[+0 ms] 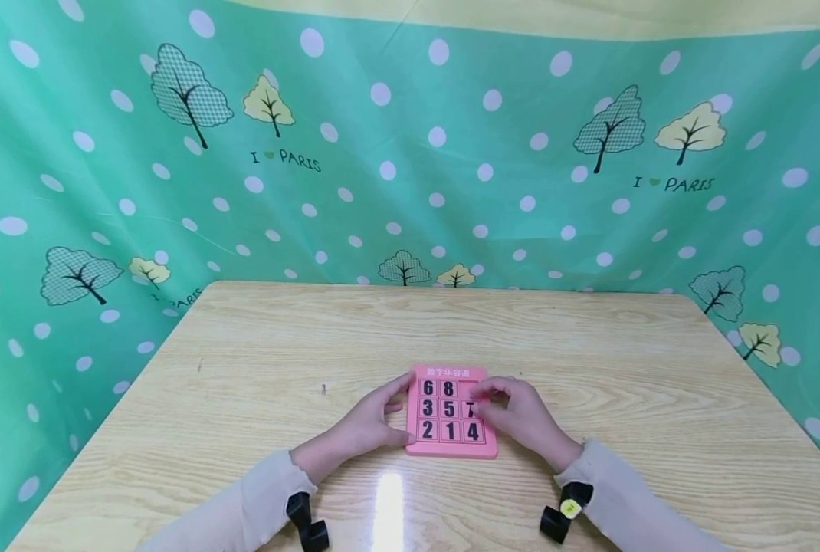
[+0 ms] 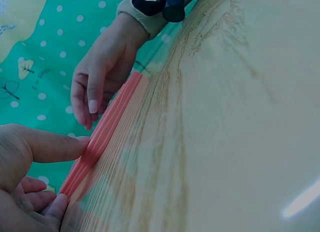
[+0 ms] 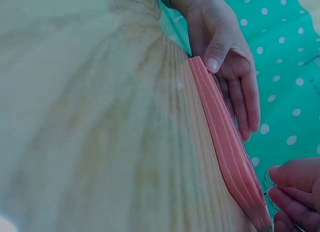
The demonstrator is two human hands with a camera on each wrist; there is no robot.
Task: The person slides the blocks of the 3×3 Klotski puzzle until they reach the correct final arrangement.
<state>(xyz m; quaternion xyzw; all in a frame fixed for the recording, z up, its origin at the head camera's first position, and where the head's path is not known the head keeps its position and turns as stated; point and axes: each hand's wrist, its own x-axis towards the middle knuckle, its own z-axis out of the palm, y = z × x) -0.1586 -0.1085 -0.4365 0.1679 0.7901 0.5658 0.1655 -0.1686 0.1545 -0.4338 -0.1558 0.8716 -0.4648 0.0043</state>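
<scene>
A pink number slide puzzle (image 1: 451, 452) lies flat on the table, its tiles reading 6 8, then 3 5 7, then 2 1 4, with the upper right slot showing bare. Along its left side rests my left hand (image 1: 372, 422), the index fingertip at the upper left corner and the thumb at the lower left; in the left wrist view they touch the pink edge (image 2: 102, 129). Over the right side my right hand (image 1: 523, 418) is bent, fingertips close over the 7 tile (image 1: 470, 409) and partly covering it. Nothing shows pinched between its fingers (image 3: 295, 174).
The puzzle stands on a light wood-grain table (image 1: 279, 345). Behind and beside it hangs a green dotted cloth (image 1: 410, 153) printed with trees. Dark wrist cameras (image 1: 567, 510) sit on both sleeves. A bright light reflection (image 1: 388, 510) lies on the table in front.
</scene>
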